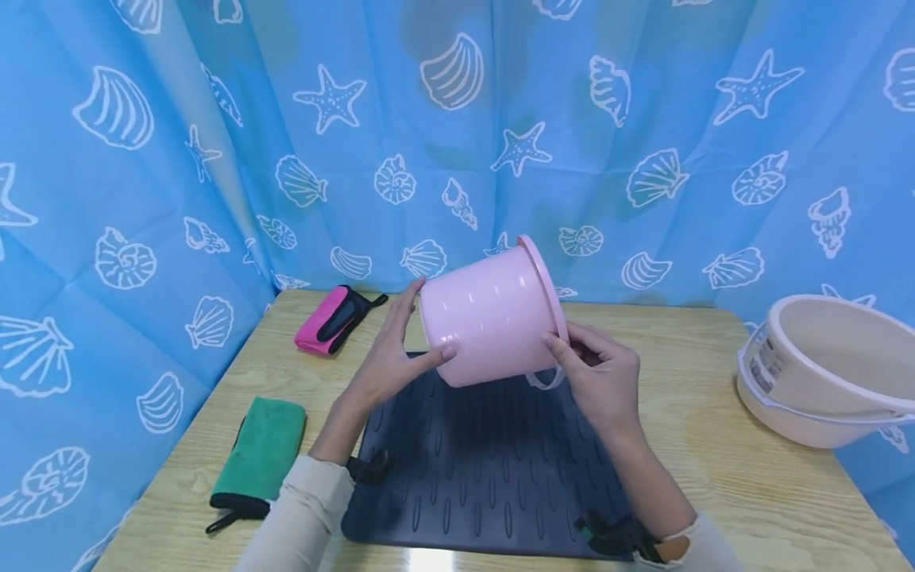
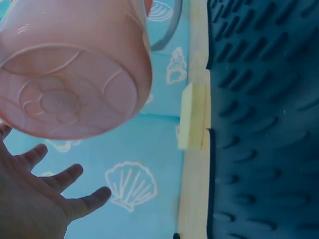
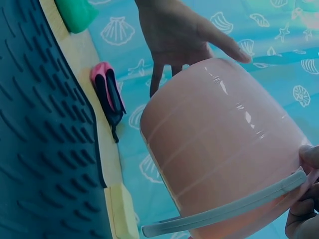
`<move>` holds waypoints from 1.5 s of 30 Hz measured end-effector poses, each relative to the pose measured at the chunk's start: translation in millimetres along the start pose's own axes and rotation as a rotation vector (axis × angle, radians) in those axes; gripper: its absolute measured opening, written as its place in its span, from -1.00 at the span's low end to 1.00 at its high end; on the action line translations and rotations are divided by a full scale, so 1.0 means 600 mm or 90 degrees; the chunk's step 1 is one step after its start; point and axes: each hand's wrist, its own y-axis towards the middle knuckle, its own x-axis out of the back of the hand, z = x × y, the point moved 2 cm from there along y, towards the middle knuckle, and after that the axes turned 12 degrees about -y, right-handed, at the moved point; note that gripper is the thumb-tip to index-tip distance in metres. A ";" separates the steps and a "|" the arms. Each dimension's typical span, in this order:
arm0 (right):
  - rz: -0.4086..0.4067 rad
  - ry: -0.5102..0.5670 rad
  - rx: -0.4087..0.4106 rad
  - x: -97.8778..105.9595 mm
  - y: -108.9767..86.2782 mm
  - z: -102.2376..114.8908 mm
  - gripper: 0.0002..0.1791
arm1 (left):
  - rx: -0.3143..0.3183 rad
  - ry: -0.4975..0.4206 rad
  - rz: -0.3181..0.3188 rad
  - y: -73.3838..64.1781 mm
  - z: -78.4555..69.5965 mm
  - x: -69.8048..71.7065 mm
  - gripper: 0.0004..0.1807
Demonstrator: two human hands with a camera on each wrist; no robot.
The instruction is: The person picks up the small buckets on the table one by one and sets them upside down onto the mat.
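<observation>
A pink bucket [image 1: 489,314] is tipped on its side above the dark ridged mat [image 1: 493,485], its mouth facing right. My right hand [image 1: 600,369] pinches its rim, the thumb outside. The pale handle [image 3: 234,209] hangs loose below the rim. At the bucket's base, my left hand [image 1: 389,357] has its fingers spread and straight; in the left wrist view they stand just beside the round, ringed bottom [image 2: 65,94]. The inside of the bucket is hidden in all views.
A folded pink-and-black cloth [image 1: 332,322] and a folded green cloth [image 1: 260,449] lie on the wooden table [image 1: 693,381], left of the mat. A yellow sponge [image 2: 192,117] sits behind the mat. A cream bucket [image 1: 801,381] stands at right. Blue shell-print curtain [image 1: 465,159] hangs behind.
</observation>
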 end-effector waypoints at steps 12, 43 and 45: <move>0.000 0.030 -0.005 -0.013 -0.001 0.009 -0.74 | -0.033 -0.266 0.042 0.009 0.012 -0.012 0.20; 0.271 -0.252 0.177 0.057 -0.036 0.017 -0.75 | -0.053 -0.295 -0.005 -0.046 -0.002 0.068 0.15; 0.285 -0.264 0.191 0.063 -0.044 0.013 -0.75 | -0.057 -0.293 -0.001 -0.051 -0.006 0.074 0.14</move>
